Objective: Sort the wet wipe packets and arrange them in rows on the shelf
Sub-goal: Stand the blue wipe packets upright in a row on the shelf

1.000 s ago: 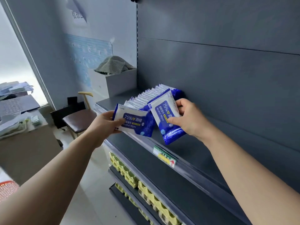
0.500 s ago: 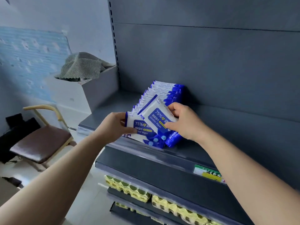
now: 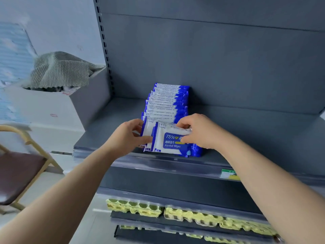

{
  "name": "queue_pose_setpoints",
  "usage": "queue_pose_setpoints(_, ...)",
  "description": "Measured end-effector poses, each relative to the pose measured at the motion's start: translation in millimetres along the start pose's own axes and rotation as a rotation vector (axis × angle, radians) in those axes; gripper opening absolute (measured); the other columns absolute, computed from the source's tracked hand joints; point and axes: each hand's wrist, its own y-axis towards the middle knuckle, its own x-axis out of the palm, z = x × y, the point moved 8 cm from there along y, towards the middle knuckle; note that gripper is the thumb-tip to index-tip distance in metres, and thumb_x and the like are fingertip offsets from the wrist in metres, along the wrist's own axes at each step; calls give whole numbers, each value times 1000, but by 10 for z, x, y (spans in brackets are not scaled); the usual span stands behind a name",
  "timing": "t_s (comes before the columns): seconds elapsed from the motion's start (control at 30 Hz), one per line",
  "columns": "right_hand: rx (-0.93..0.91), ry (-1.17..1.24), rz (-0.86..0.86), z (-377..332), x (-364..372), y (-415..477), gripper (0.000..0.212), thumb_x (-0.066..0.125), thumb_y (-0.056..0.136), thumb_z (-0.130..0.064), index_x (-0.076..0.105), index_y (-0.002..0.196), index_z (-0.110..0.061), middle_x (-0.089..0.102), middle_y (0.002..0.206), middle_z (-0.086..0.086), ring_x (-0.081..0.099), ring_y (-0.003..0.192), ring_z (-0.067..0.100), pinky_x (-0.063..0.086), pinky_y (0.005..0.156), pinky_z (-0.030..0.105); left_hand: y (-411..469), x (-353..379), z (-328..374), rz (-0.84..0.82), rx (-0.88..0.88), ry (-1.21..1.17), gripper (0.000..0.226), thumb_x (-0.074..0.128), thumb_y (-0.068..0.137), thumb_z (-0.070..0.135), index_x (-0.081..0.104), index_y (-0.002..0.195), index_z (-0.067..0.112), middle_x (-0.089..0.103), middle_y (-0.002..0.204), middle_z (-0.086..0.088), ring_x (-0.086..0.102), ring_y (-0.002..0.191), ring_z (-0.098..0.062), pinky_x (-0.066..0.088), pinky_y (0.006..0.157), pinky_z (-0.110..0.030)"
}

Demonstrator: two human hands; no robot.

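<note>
A row of several blue-and-white wet wipe packets (image 3: pixel 167 103) stands upright on the dark grey shelf (image 3: pixel 109 124), running from the back panel toward the front edge. At the front of the row, my right hand (image 3: pixel 198 132) grips the front packet (image 3: pixel 168 141), labelled "Alcohol Wipes", by its top and right side. My left hand (image 3: pixel 126 136) holds the packet just behind it (image 3: pixel 146 132) at its left edge. Both packets stand on the shelf near the front lip.
A white cardboard box (image 3: pixel 58 106) with a striped cloth (image 3: pixel 59 69) sits at the shelf's left end. Yellow egg cartons (image 3: pixel 190 215) fill the lower shelves. A wooden chair (image 3: pixel 19 169) stands on the left. A price tag (image 3: pixel 228 174) is on the shelf rail.
Both hands have brought their two packets down from tilted to upright at the front of the row. The view has shifted to face the shelf squarely.
</note>
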Motion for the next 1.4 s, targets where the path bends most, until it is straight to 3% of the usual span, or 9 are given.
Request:
queue_pose_setpoints(0.17,20,-8,73,-119,81,55,32,80,68,-19,62,92,-30,59,88,-13,57,84,9,49,74,28,-79,19,-75,-149,-42,-250,30,44,95,51,57,109,27,70,102,7,66,97,-18,56,81,-34)
queue_pose_setpoints(0.33,23,-122,116,-294,138,-18,47,82,66,-37,51,98,-26,45,79,-18,51,79,14,40,66,29,-93,121,-117,-166,51,248,70,61,62,77,46,116,35,60,116,16,63,96,-8,55,83,-37)
queue_pose_setpoints(0.47,143,-230,208,-102,69,-168,89,78,58,-63,38,128,-27,43,118,-5,55,99,19,44,76,33,-105,92,-170,-123,83,285,46,61,74,67,51,109,39,64,109,13,63,89,-9,55,80,-36)
queue_pose_setpoints(0.57,224,-130,168,123,86,-249,93,76,63,-63,33,137,-26,44,130,-3,54,113,19,48,88,37,-123,101,-185,-181,66,264,67,46,71,77,51,119,31,59,112,8,62,94,-12,56,83,-36)
queue_pose_setpoints(0.83,171,216,202,118,225,-103,58,78,75,-30,43,121,-24,63,123,-4,63,103,17,53,86,41,50,135,-119,-69,10,236,60,62,87,43,32,135,24,44,125,-4,48,115,-22,49,94,-43)
queue_pose_setpoints(1.03,187,220,135,165,231,-251,86,78,76,-31,28,145,-20,50,139,-8,53,119,14,45,93,28,-60,255,-231,-220,23,389,71,62,85,45,25,142,27,32,138,-2,35,125,-24,36,107,-40)
queue_pose_setpoints(1.13,226,272,97,213,212,-270,102,78,77,-34,11,152,-18,37,150,-7,43,131,12,37,95,23,-22,142,-334,-265,-109,12,91,66,76,61,15,145,30,40,142,7,49,122,-17,44,102,-40)
queue_pose_setpoints(1.27,253,295,-26,132,447,-215,104,61,91,-27,-26,147,-17,30,155,-5,49,123,15,41,95,25,-31,254,-221,-303,-99,-203,48,57,93,33,36,136,29,64,122,13,63,110,-13,46,102,-44)
queue_pose_setpoints(1.4,242,326,-78,166,540,-168,101,56,91,-30,-27,147,-22,14,160,-8,40,134,15,37,105,29,-66,327,-158,-329,-118,-307,39,50,98,17,42,135,28,65,120,13,65,103,-6,51,92,-27)
